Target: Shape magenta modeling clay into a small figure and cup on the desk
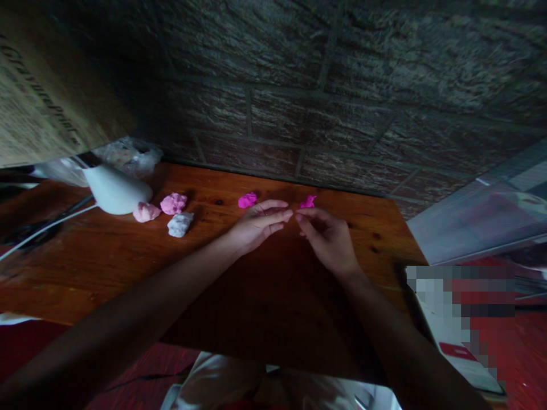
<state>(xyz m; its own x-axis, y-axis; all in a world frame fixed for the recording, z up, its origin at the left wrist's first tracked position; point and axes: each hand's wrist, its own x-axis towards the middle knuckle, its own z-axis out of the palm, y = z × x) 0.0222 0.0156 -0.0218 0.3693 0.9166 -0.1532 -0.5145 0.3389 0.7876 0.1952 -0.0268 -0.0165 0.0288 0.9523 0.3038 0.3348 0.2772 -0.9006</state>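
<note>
From my remote seat I watched the left hand (261, 226) reach in with its fingers partly extended and the thumb lying along them, while the right hand (330, 238) curled its thumb and forefinger together just beside those fingertips; I could not tell whether either pinched anything. One magenta lump (247, 199) lay just to the far side of the left hand, and a smaller magenta piece (307, 201) just beyond the right. Farther left on the wooden table (47, 273), I saw two pale pink lumps (173, 203) and a white lump (180, 224) near a white lamp base (115, 188).
</note>
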